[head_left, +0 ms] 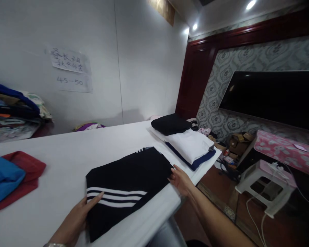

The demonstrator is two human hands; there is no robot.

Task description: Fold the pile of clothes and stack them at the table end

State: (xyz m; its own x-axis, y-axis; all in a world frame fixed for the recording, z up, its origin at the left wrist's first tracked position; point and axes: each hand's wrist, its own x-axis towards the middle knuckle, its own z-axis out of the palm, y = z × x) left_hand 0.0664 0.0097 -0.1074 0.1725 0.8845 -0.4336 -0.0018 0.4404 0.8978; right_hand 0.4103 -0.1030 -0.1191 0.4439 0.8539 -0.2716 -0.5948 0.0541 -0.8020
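A folded black garment [128, 171] with three white stripes lies on the white-covered table [61, 151] in front of me. My left hand [79, 214] grips its left edge, the thumb on top across the stripes and the other fingers hidden beneath. At the opposite edge my right hand [179, 178] holds the right corner, its fingertips against the fabric. Whether this garment is a jacket or trousers I cannot tell.
Beyond my right hand sits a stack of folded clothes: a black piece [171, 124], a white one [189, 144] and a navy one [195, 165]. Blue cloth [5, 176] and red cloth [32, 168] lie at left. A plastic stool [269, 178] stands on the floor.
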